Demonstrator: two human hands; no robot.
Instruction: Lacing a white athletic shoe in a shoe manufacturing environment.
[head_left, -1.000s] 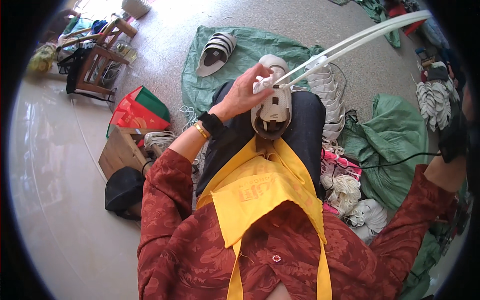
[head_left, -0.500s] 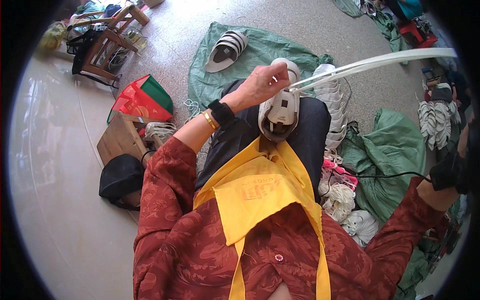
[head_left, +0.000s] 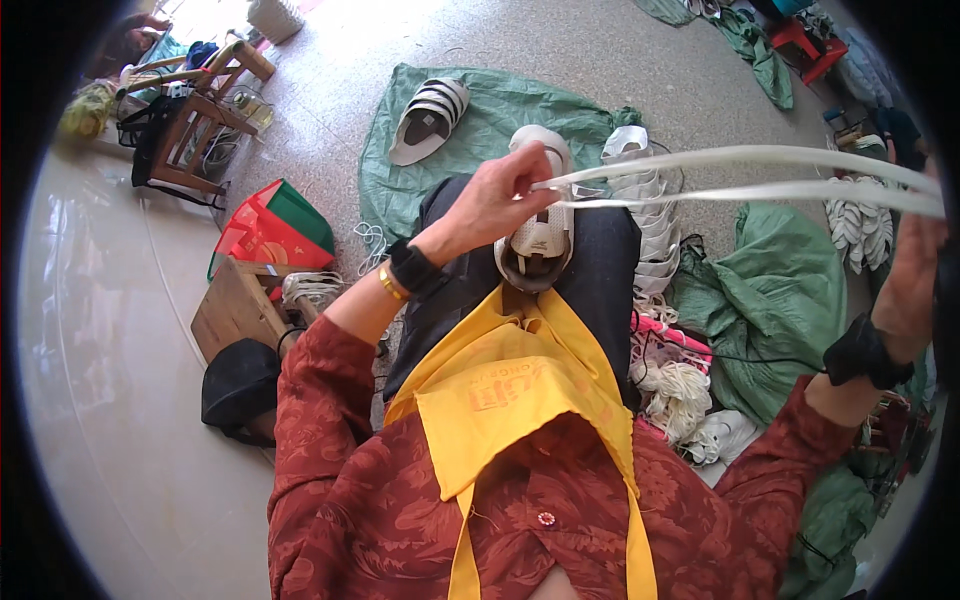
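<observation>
A light-coloured shoe [head_left: 537,240] rests across my lap, its toe away from me and its dark opening toward my body. Over its upper, my left hand [head_left: 490,207] is closed in a pinch on a white shoelace [head_left: 720,158]. Two strands of the lace stretch from there to the far right. At that edge of the view my right hand [head_left: 908,285] is raised, and the strands run to it; its fingertips are partly lost in the dark rim. Both wrists wear black bands.
A green sheet [head_left: 385,190] on the floor ahead bears a white strapped shoe upper [head_left: 432,120]. Right of my legs are a row of white shoe uppers [head_left: 640,190], bundled laces [head_left: 672,400] and a green sack [head_left: 770,300]. At left stand a wooden stool [head_left: 240,305] and a red bag [head_left: 275,235].
My right hand has come farther into view at the right, and the lace strands have spread apart and lowered. My left hand has shifted slightly left and down, still pinching.
</observation>
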